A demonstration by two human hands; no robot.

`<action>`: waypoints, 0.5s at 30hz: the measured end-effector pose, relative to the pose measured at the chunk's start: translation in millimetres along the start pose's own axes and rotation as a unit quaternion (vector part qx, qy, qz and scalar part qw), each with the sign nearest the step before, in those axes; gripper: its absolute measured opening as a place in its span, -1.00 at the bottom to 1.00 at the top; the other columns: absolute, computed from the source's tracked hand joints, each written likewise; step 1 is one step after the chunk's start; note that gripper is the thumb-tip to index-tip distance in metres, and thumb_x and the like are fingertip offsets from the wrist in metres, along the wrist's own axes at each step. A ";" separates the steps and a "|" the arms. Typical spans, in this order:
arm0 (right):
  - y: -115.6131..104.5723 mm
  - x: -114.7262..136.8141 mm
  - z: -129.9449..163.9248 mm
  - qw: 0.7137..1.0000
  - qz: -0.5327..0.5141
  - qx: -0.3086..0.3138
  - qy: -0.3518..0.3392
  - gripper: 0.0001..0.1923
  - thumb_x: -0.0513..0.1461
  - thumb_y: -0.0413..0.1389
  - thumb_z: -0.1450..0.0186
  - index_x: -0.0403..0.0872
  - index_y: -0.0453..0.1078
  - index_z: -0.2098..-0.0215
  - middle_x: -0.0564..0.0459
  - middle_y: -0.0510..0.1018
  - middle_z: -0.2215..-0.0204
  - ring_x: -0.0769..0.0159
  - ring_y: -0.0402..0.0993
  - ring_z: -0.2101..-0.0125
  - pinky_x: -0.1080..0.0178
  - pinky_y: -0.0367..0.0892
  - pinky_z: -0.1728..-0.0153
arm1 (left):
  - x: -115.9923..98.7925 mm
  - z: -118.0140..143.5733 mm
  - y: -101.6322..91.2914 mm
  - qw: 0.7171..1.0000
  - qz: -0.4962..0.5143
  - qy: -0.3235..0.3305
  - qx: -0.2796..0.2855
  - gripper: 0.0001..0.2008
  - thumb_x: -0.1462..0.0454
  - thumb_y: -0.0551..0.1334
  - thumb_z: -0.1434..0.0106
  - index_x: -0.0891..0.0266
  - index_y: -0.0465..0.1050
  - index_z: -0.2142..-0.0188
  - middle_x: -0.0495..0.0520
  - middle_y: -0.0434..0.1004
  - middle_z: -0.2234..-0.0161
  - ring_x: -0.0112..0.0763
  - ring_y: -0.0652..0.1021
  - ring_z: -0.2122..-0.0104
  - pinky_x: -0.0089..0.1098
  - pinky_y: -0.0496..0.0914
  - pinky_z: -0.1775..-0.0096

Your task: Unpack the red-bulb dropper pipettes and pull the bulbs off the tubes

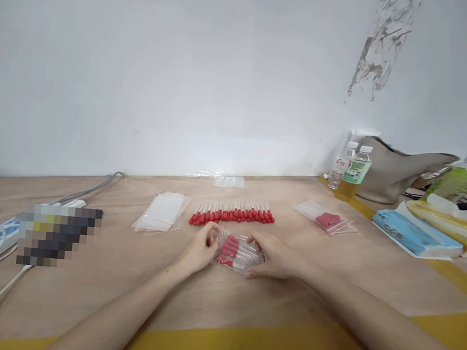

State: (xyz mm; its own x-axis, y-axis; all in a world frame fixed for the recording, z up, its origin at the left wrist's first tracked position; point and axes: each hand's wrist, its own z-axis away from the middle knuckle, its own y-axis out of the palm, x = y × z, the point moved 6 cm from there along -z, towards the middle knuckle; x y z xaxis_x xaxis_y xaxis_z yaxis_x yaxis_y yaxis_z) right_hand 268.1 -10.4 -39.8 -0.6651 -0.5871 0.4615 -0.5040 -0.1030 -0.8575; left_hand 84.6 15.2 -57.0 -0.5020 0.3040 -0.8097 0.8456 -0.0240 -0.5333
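While the bag (246, 254) sits on the desk (214, 301) just in front of the row (232, 214), I see the left hand's (202, 248) grip pinching its edge by the red heads; the right hand's (277, 257) grip is spread, thumb and fingers apart, around its other end. I'd steady that end lightly, keep the sticks flat, and press evenly along the edge.

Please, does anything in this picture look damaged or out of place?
Yes: a rough, discoloured patch, perhaps peeled paint, at upper right, above the bottles, stands out against the otherwise pale, mostly even wall.
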 end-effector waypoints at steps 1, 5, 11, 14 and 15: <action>1.6 -2.5 2.3 1.000 -0.006 0.000 -0.003 -0.39 0.01 0.25 0.12 -0.08 0.27 0.16 0.00 0.41 0.27 0.27 0.33 0.33 0.30 0.22 0.41 | -1.9 -0.2 -1.7 0.999 -0.032 0.019 0.014 -0.81 0.40 0.13 0.01 0.23 0.36 0.34 -0.14 0.20 0.64 -0.55 0.25 0.62 -0.54 0.13 0.53; 4.0 -10.8 5.9 1.000 -0.008 -0.011 -0.011 -0.52 -0.06 0.17 -0.05 -0.07 0.29 0.09 -0.04 0.37 0.22 0.26 0.32 0.27 0.25 0.25 0.29 | -6.3 -1.7 -8.2 0.990 -0.119 0.067 0.036 -0.89 0.33 0.22 0.02 0.24 0.49 0.45 -0.02 0.29 0.52 -0.49 0.32 0.52 -0.49 0.19 0.47; -2.2 -14.1 7.6 0.998 0.026 -0.058 -0.029 -0.70 -0.17 0.08 -0.17 -0.08 0.33 0.13 -0.04 0.38 0.26 0.28 0.31 0.25 0.24 0.23 0.23 | -12.1 -1.8 4.3 0.990 -0.013 0.075 0.118 -0.81 0.25 0.19 -0.08 0.26 0.50 0.32 0.09 0.41 0.36 -0.41 0.43 0.39 -0.45 0.30 0.35; -2.4 -17.2 6.9 0.995 0.055 -0.079 -0.025 -0.77 -0.19 0.07 -0.18 -0.10 0.34 0.20 -0.04 0.38 0.29 0.27 0.30 0.25 0.22 0.22 0.23 | -12.0 -0.8 9.4 0.988 0.035 0.048 0.141 -0.77 0.21 0.17 -0.11 0.30 0.46 0.29 0.12 0.46 0.33 -0.36 0.45 0.35 -0.42 0.32 0.31; -2.3 -18.3 6.7 0.994 0.063 -0.086 -0.022 -0.78 -0.20 0.07 -0.18 -0.11 0.34 0.21 -0.04 0.39 0.29 0.26 0.30 0.25 0.22 0.22 0.23 | -12.6 -0.4 10.0 0.988 0.042 0.047 0.142 -0.76 0.21 0.17 -0.11 0.30 0.45 0.27 0.12 0.47 0.31 -0.36 0.45 0.33 -0.42 0.31 0.29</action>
State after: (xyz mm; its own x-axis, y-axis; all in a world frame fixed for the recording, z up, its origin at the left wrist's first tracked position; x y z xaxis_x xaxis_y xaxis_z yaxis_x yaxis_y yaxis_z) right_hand 285.2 -4.8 -47.8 -0.7063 -0.6212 0.3395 -0.5077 0.1103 -0.8544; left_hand 99.4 11.6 -52.0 -0.4015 0.3760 -0.8351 0.7919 -0.3155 -0.5228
